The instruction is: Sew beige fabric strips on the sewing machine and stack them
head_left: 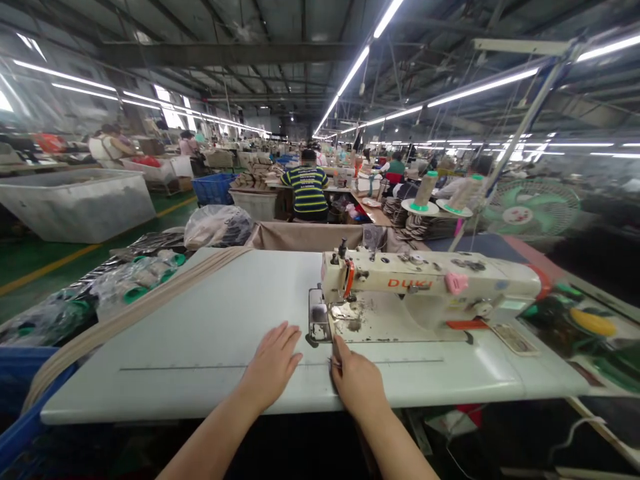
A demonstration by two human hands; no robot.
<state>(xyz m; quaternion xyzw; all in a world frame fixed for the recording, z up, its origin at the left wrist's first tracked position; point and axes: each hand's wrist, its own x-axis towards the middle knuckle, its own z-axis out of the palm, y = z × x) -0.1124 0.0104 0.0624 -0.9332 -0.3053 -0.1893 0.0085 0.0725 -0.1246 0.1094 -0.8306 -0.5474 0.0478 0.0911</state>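
Note:
A white industrial sewing machine (425, 283) stands on a pale worktable (200, 333). My left hand (270, 367) lies palm down on the tabletop, left of the needle area, fingers stretched out and holding nothing. Just in front of the machine's needle plate (319, 317), my right hand (359, 377) is closed, its index finger pointing toward the presser foot. A small dark thing shows at its thumb side, but its kind is hidden by the fingers. Long beige fabric strips (150, 293) lie in a bundle along the table's left side and hang over the edge.
Thread cones (424, 190) stand behind the machine, with a green fan (530, 207) to the right. Bagged spools (145, 277) lie beyond the left edge. A blue bin (30, 400) sits at the near left. A person in a striped shirt (307, 190) sits ahead.

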